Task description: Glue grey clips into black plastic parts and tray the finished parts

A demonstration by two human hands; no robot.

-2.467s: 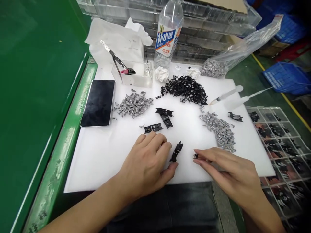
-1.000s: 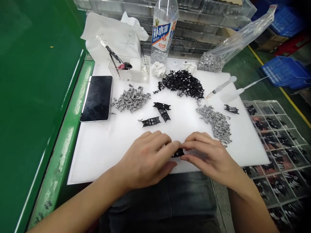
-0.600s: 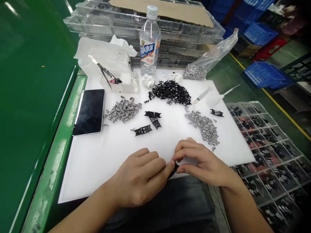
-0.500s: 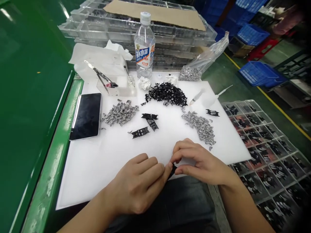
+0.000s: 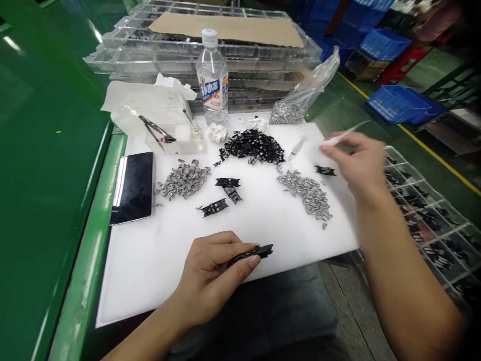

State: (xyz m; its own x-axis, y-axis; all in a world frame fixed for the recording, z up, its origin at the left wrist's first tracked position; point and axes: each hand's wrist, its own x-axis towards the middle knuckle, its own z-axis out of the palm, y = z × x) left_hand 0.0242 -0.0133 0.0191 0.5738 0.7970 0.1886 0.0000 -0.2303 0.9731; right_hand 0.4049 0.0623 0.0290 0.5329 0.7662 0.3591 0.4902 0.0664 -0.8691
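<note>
My left hand (image 5: 214,276) pinches a black plastic part (image 5: 263,251) between thumb and fingers above the front of the white board. At the board's right edge, my right hand (image 5: 361,163) has its thumb and fingers closed on a translucent dropper bottle (image 5: 340,139), whose thin spout points up to the right. Just below that hand lies another black plastic part (image 5: 324,171) with grey inserts. Several similar black parts (image 5: 215,207) rest mid-board. Small grey pieces form a left pile (image 5: 184,179) and a right pile (image 5: 306,194); a pile of small black pieces (image 5: 253,147) sits behind.
A tablet (image 5: 133,188) lies at the left. Behind stand a drink bottle (image 5: 213,82), a clear box with tweezers (image 5: 156,128), a bag of grey pieces (image 5: 291,111) and stacked clear trays (image 5: 124,65). A syringe-like tube (image 5: 296,149) lies nearby. A compartment tray (image 5: 432,215) sits at right.
My right hand has left the black part and moved up and right to the dropper bottle, closing on it. The left hand keeps the black part, now more visible.
</note>
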